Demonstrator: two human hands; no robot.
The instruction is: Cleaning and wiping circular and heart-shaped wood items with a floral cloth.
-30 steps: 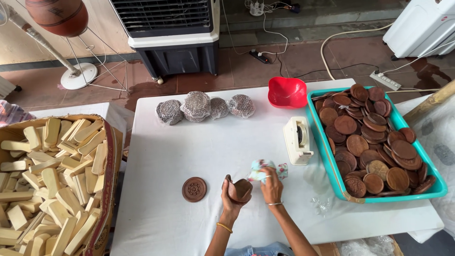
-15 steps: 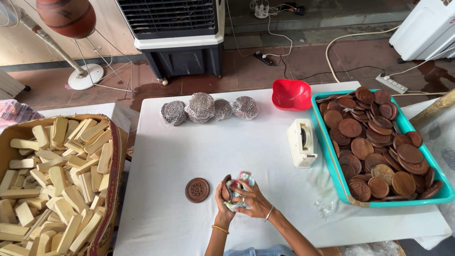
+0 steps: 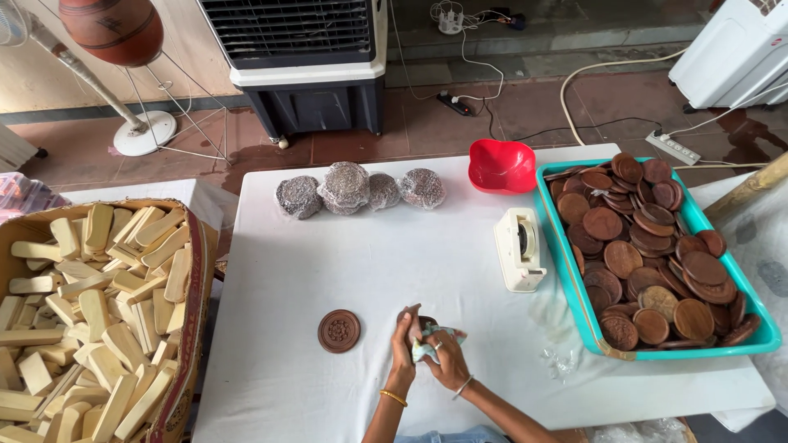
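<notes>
At the near edge of the white surface (image 3: 369,271), the left hand (image 3: 404,338) and right hand (image 3: 447,361) were pressed together, closed around a round brown wooden disc (image 3: 425,320) and a crumpled pale cloth (image 3: 433,338). A carved brown wooden disc (image 3: 339,331) lay just to their left. A teal plastic tray (image 3: 574,295) of brown discs stood well to the right.
</notes>
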